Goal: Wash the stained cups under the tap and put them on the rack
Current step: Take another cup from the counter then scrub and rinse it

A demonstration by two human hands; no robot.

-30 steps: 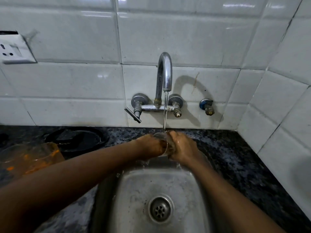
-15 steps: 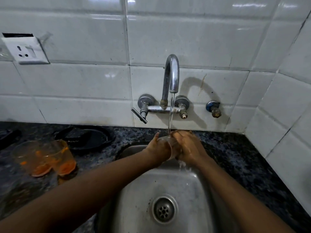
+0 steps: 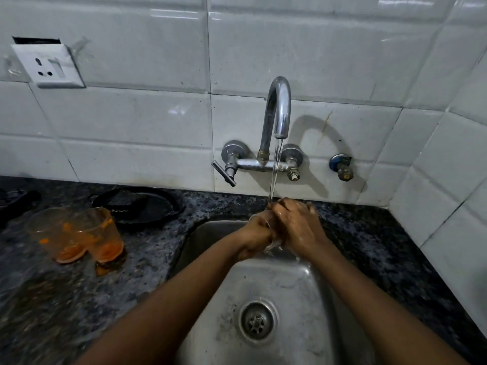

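Observation:
A clear cup (image 3: 271, 242) is clasped between my two hands over the steel sink (image 3: 287, 291), mostly hidden by my fingers. My left hand (image 3: 257, 238) wraps its left side; my right hand (image 3: 296, 225) covers its top and right side. Water runs from the chrome tap (image 3: 279, 111) in a thin stream onto my right hand's fingers and the cup. Two clear cups stained with orange residue (image 3: 79, 235) stand together on the dark granite counter to the left of the sink.
A black round plate (image 3: 139, 204) lies on the counter behind the stained cups. A dark object (image 3: 18, 204) sits at the far left edge. A wall socket (image 3: 50, 65) is on the white tiles upper left. A small valve (image 3: 342, 167) is right of the tap.
My view has shifted, bringing the stained cups further into sight. My right hand has moved over the top of the cup while both hands stay under the stream.

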